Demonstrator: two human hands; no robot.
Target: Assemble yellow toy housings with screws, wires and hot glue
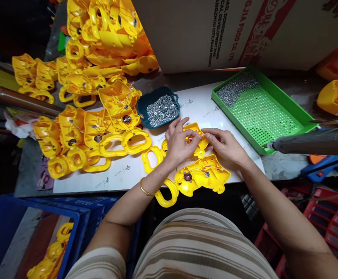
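My left hand (182, 141) is over a yellow plastic shell half (196, 128) with a ring handle. Its thumb and forefinger are pinched together, the other fingers stretched out; what they pinch is too small to tell. At the right end of that shell my right hand (225, 145) has its thumb and forefinger closed, and their contents are hidden. Thin wires show in the shell, partly covered by my left hand. Nearer to me lies a second yellow shell half (196, 178), open side up, with a round speaker (187, 177), a small circuit board (207, 174) and wires.
A dark teal tray (142, 112) of small screws stands behind my left hand. To the right is a green perforated tray (299, 116) with screws. Yellow shells (107, 42) are piled at left. A cardboard box (183, 38) stands behind; a metal pole (311, 142) juts in.
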